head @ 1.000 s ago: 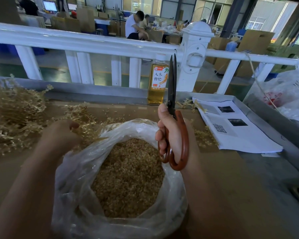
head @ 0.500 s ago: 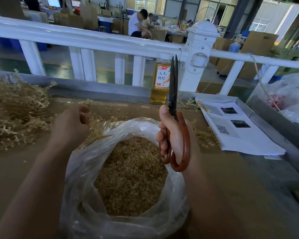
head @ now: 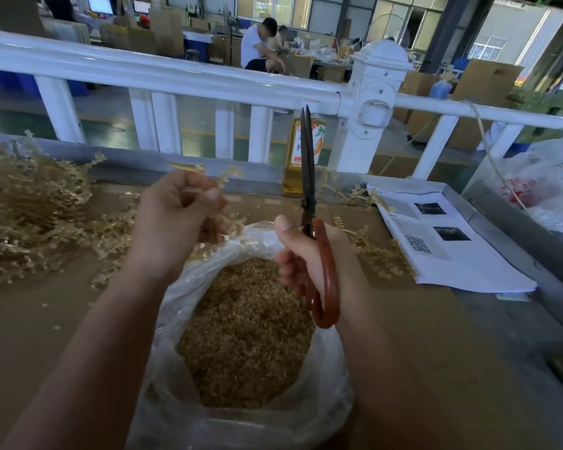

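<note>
**Scissors straight up, sprig in the other fist**

Holding the scissors (head: 307, 177) in the right hand (head: 301, 258), over the far rim of the plastic bag (head: 176, 407). Standing them almost dead vertical: long axis up-down, tips toward the white railing (head: 176, 73), red-brown loop handle at the bottom. Keeping the blades pretty much together, with just a sliver of gap at the very tips. Curling the fingers round the near side of the handle, thumb stretched up along it toward the pivot.

Clutching a dry, knobbly sprig (head: 229, 175) in the left hand (head: 176, 219), just left of the blades and clear of them, above the bag's far-left edge. Squeezing it in a tight fist, short ends poking out up and to the right, more stalk trailing under the knuckles. Can't really call which way that one runs overall, what with the middle buried in the fist and the loose ends smeared by blur.

Looking straight down into the bag at a heap of small tan cut bits (head: 244, 336). No seeing the bag's bottom, cut off by the lower edge along with both forearms. Blocking the middle of the yellow bottle (head: 292, 147) with the blades, so no reading the label properly. Also catching a big pile of the same sprigs (head: 30, 203) at the left, chopped by the frame edge, and printed sheets (head: 442, 251) off to the right on the brown table (head: 420, 319), print too small to read.
</note>
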Demonstrator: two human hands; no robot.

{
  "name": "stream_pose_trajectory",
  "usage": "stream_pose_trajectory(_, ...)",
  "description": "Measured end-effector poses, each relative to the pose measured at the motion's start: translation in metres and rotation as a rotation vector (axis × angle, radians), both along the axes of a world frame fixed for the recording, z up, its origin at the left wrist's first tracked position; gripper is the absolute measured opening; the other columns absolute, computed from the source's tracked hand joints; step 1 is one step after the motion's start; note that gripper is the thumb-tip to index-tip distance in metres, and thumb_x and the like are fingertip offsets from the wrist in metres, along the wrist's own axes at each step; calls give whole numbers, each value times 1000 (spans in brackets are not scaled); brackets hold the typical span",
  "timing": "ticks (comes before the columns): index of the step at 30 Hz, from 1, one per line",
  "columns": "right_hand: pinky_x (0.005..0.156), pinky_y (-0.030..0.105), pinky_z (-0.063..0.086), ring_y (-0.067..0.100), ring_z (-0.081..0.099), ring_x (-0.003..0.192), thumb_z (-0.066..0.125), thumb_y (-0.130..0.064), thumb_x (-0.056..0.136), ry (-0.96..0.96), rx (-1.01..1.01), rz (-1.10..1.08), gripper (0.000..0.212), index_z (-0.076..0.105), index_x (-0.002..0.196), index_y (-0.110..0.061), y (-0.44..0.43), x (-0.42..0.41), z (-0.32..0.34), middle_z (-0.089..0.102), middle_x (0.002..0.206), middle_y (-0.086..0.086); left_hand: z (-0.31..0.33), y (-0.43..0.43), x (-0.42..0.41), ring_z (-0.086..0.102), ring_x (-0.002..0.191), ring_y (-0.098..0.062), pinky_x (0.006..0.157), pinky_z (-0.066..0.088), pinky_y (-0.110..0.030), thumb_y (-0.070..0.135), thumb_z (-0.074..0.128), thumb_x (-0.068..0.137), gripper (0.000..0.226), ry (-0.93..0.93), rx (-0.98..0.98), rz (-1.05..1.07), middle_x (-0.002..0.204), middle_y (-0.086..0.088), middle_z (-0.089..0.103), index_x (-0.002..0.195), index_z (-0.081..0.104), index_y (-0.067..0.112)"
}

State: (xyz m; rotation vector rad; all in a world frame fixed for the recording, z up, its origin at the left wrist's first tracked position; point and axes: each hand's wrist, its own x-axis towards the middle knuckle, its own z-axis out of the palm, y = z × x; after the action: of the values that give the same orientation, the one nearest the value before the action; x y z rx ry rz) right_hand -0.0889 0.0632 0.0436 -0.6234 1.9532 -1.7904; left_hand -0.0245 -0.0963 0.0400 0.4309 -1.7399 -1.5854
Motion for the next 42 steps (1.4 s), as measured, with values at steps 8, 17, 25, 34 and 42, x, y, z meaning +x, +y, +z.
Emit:
stream_pose_trajectory(8, 53, 25, 47, 14, 65, 60, 78, -20, 71, 129, 36, -71, 28, 50, 69, -23, -8, -1, -5, 67, 72, 1, 8, 27, -3, 66, 56, -13, 43, 49, -21, 2, 54, 89, 14, -62, -23, -302, 72, -7, 68, 86, 64, 11)
stream_pose_trajectory(17, 62, 35, 57, 19, 67, 59, 76, -19, 74, 71, 25, -60, 22, 55, 78, -17, -9, -4, -10, 69, 77, 9, 6, 31, -7, 59, 50, -2, 36, 38, -16, -4, 48, 91, 20, -109, -39, -198, 81, 3, 63, 85, 52, 14)
stream_pose_trajectory(25, 68, 32, 58, 16, 69, 68, 70, -42, 62, -34, -142, -127, 40, 52, 80, -12, -3, -3, 0, 69, 82, 6, 6, 14, 0, 60, 61, 1, 50, 41, -10, -8, 53, 87, 23, -182, -258, -290, 68, 14, 69, 82, 55, 15)
stream_pose_trajectory(34, 81, 53, 54, 30, 67, 77, 77, -10, 72, 57, 17, -163, 27, 52, 72, -19, -6, -5, -3, 68, 81, 11, 10, 24, 3, 55, 54, -1, 50, 42, -11, 2, 62, 83, 9, -180, -314, -396, 61, 7, 64, 76, 61, 9)
stream_pose_trajectory(42, 84, 52, 53, 34, 66, 83, 74, 2, 71, -5, -97, -200, 30, 50, 71, -17, -11, 2, -2, 65, 84, 11, 3, 20, -7, 63, 59, -18, 57, 56, -37, 8, 69, 79, 22, -292, -297, -15, 72, -2, 60, 76, 52, 21)
